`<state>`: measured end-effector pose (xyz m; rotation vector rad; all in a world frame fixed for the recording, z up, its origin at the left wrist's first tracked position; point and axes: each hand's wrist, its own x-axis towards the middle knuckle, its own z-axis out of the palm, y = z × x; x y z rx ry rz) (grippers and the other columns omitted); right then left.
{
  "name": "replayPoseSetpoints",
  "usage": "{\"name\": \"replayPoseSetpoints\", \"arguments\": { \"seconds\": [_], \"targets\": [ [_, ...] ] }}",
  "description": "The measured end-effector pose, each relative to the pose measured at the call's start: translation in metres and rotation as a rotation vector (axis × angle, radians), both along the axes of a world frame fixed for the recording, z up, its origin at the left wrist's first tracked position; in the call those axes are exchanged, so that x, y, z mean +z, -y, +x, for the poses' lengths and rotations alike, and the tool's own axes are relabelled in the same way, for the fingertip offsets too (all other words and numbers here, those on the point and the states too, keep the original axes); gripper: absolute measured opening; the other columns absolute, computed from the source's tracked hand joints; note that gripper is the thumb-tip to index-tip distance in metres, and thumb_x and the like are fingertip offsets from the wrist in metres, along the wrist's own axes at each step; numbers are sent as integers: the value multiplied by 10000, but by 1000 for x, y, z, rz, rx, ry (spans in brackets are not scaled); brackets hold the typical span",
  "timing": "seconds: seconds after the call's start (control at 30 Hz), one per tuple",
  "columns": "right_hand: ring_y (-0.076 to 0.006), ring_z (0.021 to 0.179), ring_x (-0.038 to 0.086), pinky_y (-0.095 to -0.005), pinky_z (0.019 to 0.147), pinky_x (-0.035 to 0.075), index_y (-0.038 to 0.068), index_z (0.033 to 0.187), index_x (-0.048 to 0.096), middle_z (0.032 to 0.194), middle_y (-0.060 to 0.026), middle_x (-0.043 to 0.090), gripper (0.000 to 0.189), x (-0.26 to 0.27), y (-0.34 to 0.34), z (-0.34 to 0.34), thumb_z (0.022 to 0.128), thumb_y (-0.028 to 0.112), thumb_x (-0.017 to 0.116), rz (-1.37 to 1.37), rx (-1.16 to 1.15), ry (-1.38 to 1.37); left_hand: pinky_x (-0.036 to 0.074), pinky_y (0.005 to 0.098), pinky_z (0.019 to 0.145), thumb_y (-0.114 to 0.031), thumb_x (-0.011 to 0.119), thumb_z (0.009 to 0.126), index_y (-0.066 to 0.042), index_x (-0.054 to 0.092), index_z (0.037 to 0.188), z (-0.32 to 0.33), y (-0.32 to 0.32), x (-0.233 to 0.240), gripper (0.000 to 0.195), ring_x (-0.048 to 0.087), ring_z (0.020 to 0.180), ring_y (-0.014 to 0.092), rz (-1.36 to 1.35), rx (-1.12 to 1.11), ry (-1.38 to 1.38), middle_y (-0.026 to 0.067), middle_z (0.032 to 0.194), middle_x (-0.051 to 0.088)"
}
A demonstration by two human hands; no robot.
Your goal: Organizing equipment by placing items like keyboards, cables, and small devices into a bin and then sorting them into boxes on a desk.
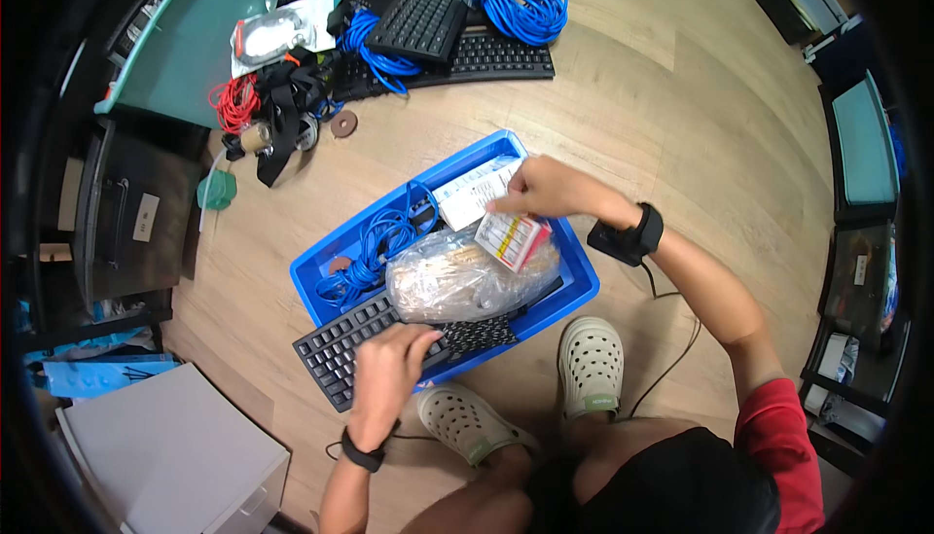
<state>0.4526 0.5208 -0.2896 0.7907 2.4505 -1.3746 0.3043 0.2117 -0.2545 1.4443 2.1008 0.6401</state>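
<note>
A blue plastic bin (592,271) stands on the floor before my feet. My right hand (549,187) grips the right end of a white printed cardboard box (467,202) over the bin's far part. Just below those fingers, a small packet with a printed label (508,240) rests on a clear plastic bag of thin wooden sticks (452,279). My left hand (387,366) is over a black keyboard (332,362) that sticks out across the bin's near left rim; its fingertips are partly hidden. Beside it lies a black-and-white patterned item (478,335). A coiled blue cable (372,249) fills the bin's left side.
Beyond the bin lie more keyboards (503,60), a blue cable coil (511,1), black straps (281,103) and red cord (235,103). A teal tub (197,31) leans at upper left. Drawers (139,206) and a grey cabinet (168,446) stand left; shelving bins (865,147) line the right.
</note>
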Motion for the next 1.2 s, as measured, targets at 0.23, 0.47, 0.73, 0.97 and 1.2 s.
{"name": "replayPoseSetpoints", "arguments": {
  "seconds": [0.23,0.47,0.73,0.97,1.2],
  "targets": [
    [-438,949,668,-495,802,530,-35,1104,611,1069,-277,664,446,-7,31,47,907,343,741,370,-120,-207,557,369,656,-88,753,887,34,674,1215,19,12,-8,358,734,747,311,-78,79,157,174,875,741],
    [-450,1051,677,-474,908,540,-73,1407,446,1163,-345,656,736,-15,42,78,927,415,719,123,-196,126,542,413,840,-124,741,920,46,647,1243,-26,85,-23,376,666,902,343,57,516,-92,197,1019,673],
    [-464,996,687,-488,881,549,-98,1417,397,1053,-347,683,748,-47,45,79,900,298,766,199,-132,147,526,403,956,-233,776,928,79,498,1381,-48,143,-52,616,673,1097,350,-61,849,160,227,1252,662],
    [-482,994,698,-496,870,555,-106,1379,457,1081,-371,681,748,-31,66,79,951,461,690,201,-226,193,546,319,895,-138,811,899,46,637,1240,-70,168,-86,424,684,1012,173,78,1017,922,116,1100,731],
    [-471,989,708,-501,864,556,-131,1305,546,1081,-356,696,876,-44,65,64,923,652,635,259,-297,253,570,327,836,-9,788,861,17,681,1173,-71,160,-74,330,717,930,182,132,1052,1099,108,1083,744]
  ]
}}
